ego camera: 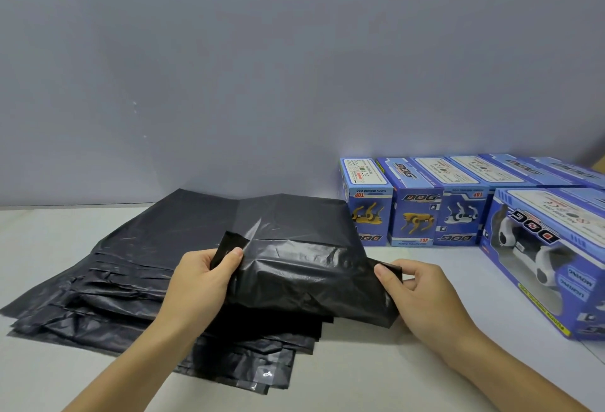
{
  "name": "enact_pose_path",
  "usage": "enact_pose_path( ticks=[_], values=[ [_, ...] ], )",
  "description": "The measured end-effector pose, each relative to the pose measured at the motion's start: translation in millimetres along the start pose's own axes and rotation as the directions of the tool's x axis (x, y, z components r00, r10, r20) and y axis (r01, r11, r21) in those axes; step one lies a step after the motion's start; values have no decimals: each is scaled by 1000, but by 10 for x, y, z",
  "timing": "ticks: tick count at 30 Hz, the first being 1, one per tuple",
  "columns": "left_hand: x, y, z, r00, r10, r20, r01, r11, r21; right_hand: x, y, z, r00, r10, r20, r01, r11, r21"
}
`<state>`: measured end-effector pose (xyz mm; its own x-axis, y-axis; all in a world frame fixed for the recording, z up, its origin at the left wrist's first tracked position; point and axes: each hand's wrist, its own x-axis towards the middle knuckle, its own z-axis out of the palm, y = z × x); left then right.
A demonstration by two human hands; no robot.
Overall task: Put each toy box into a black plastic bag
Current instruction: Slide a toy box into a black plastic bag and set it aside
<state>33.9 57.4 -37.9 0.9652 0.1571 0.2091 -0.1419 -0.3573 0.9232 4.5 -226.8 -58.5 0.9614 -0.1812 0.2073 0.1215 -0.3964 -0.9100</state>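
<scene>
Both hands (left (199, 277), right (422, 293)) pinch one black bag (304, 277) above the stack (131, 300).

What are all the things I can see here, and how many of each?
Held bag: one, black plastic, lifted just above the pile, pinched at both sides.
Pile of bags: many, too overlapped to count, black, lying flat on the table left of centre.
Toy dog boxes: at least six, blue, rowed along the wall at right; the exact number runs out of view.
Nearest box: one, blue, with a white and black dog, on its side at the far right.
Table: one, pale grey.
Wall: one, grey, behind the table.
Left hand: one, pinching the bag's left edge.
Right hand: one, pinching the bag's right edge.
</scene>
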Motion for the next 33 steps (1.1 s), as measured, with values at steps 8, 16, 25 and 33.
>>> enact_pose_path(
  ticks=[8,16,25,33],
  values=[
    [-89,22,122,989,120,-86,-95,963,253,-87,-8,208,977,-199,-71,159,915,-371],
    [-195,78,216,887,408,-218,-287,855,432,-187,-204,274,899,-431,-72,296,722,-626],
    [-134,78,140,775,631,39,-583,689,430,-126,-168,230,850,-511,129,488,669,-561],
    [-120,44,124,942,335,34,-336,937,89,-173,-162,278,928,-367,57,371,912,-175]
  ],
)
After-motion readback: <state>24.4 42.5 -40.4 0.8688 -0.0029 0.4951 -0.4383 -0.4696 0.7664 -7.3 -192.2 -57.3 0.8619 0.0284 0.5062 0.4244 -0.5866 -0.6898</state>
